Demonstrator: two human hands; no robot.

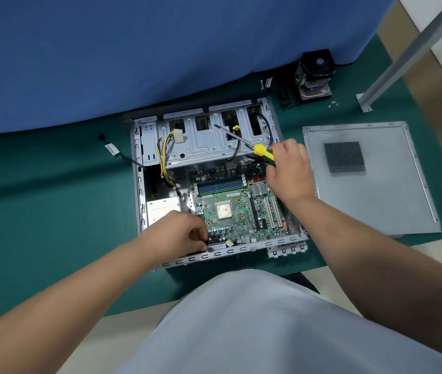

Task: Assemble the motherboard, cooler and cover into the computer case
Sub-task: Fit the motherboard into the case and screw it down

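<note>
The motherboard (237, 211) is seen lying flat inside the computer case (144, 147), its near-left corner pinched by the curled fingers of the left hand (184, 230), while the right hand (288, 171), over the far-right edge, is clenched on a screwdriver (244, 143) whose shaft is angled away to the far left.
</note>
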